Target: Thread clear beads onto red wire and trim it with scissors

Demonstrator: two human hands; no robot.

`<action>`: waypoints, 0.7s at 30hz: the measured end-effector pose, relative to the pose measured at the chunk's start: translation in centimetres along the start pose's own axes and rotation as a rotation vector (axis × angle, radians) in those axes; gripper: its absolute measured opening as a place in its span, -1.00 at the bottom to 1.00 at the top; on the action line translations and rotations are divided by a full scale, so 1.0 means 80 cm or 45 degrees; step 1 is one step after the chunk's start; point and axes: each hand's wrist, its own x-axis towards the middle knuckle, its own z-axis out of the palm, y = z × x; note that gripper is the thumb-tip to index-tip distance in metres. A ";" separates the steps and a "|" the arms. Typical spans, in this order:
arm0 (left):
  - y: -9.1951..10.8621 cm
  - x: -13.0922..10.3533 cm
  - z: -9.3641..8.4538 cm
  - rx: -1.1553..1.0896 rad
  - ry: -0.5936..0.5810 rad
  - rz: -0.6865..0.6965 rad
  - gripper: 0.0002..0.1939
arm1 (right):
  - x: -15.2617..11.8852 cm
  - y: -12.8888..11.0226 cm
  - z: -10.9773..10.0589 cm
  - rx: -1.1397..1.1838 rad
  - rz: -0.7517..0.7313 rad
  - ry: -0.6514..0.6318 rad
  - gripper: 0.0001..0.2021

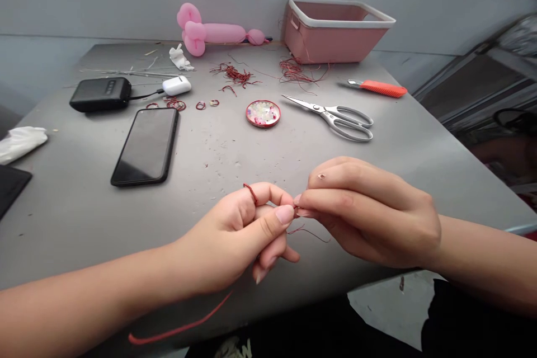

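Note:
My left hand [251, 229] pinches a thin red cord between thumb and index finger, above the table's front part. A loop of red braided cord [250, 193] runs round its index finger. My right hand [373, 212] meets it fingertip to fingertip, closed on the same cord; the exact spot they grip is mostly hidden. Thin loose ends of the cord [309, 231] stick out below the fingertips. A longer red strand [180, 329] hangs under my left wrist. Beyond the hands lie grey-handled scissors [331, 116] and a small round dish of beads [263, 114].
On the grey table [218, 151] lie a phone [146, 146], a black power bank [100, 94] cabled to a white case [177, 85], red cord scraps [237, 74], small cord rings [201, 105] and an orange-handled cutter [381, 88]. A pink bin [331, 42] and pink balloon [224, 33] stand behind.

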 end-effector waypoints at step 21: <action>-0.004 0.018 -0.018 -0.136 0.138 0.064 -0.82 | -0.054 0.232 -0.088 -0.690 0.828 -0.748 -0.86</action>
